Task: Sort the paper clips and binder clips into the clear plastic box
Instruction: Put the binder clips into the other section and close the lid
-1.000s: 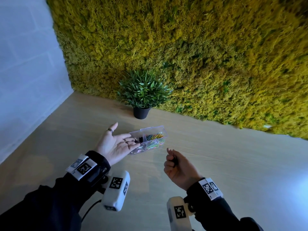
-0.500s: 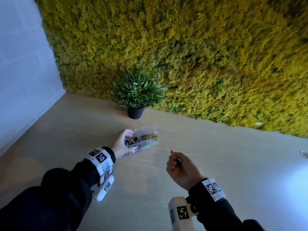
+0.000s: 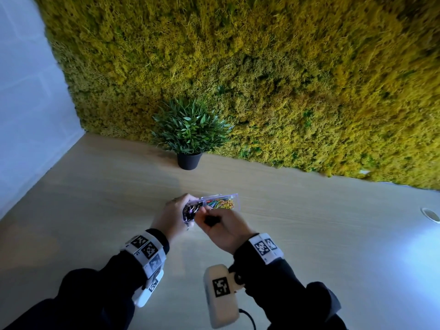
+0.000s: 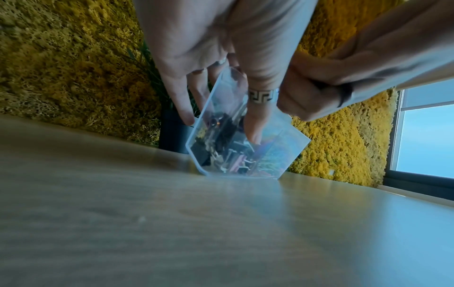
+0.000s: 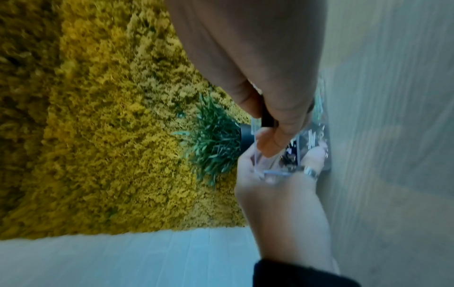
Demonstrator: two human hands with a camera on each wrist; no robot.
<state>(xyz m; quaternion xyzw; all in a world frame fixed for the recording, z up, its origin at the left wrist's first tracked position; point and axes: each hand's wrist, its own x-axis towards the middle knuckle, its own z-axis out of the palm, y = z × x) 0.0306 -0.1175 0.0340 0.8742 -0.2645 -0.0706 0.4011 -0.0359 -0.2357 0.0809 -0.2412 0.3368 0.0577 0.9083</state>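
The clear plastic box (image 3: 234,198) stands tilted on the wooden table, one edge raised. Coloured paper clips (image 3: 221,203) fill its right compartment and dark binder clips (image 3: 190,210) its left one. My left hand (image 3: 188,206) grips the box's left end, fingers behind the box wall (image 4: 290,147) and the ringed thumb over the binder clips (image 4: 221,147). My right hand (image 3: 204,219) pinches a black binder clip (image 3: 210,220) right at the box's near left rim. In the right wrist view the black binder clip (image 5: 266,118) shows between thumb and fingers, just above the box (image 5: 294,151).
A potted plant (image 3: 189,134) in a black pot stands behind the box against the yellow-green moss wall (image 3: 262,67). A white wall (image 3: 23,103) bounds the table on the left. A round white cable hole (image 3: 431,214) sits at the far right of the table (image 3: 321,234).
My left hand turned over from palm-up, took hold of the box's left end and tilted it. My right hand carried the black binder clip forward and left to the box.
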